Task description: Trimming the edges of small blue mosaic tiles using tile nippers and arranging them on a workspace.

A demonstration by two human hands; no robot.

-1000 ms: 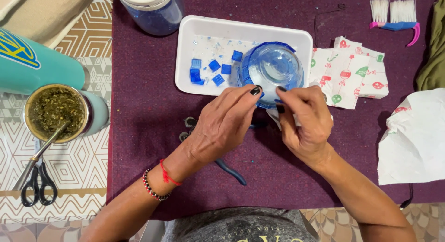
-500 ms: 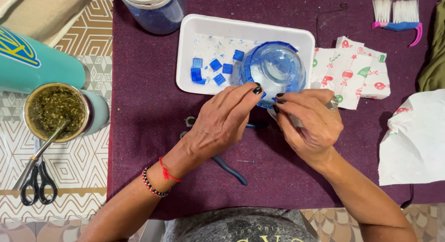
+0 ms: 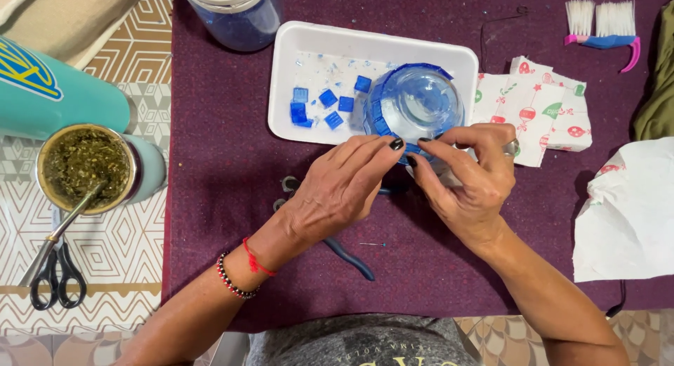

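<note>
Your left hand (image 3: 337,190) and right hand (image 3: 470,180) pinch the near rim of the blue-tiled glass jar (image 3: 414,106), grips clenched on it, over the white tray (image 3: 309,47) on the purple-clothed bench (image 3: 225,169).

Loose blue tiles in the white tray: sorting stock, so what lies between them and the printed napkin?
In the head view, the tile-edged clear glass jar stands between the loose blue tiles and the printed napkin.

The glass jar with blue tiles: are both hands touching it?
Touching. The head view shows fingertips of the left hand and right hand pressed against the glass jar near its lower edge.
</note>
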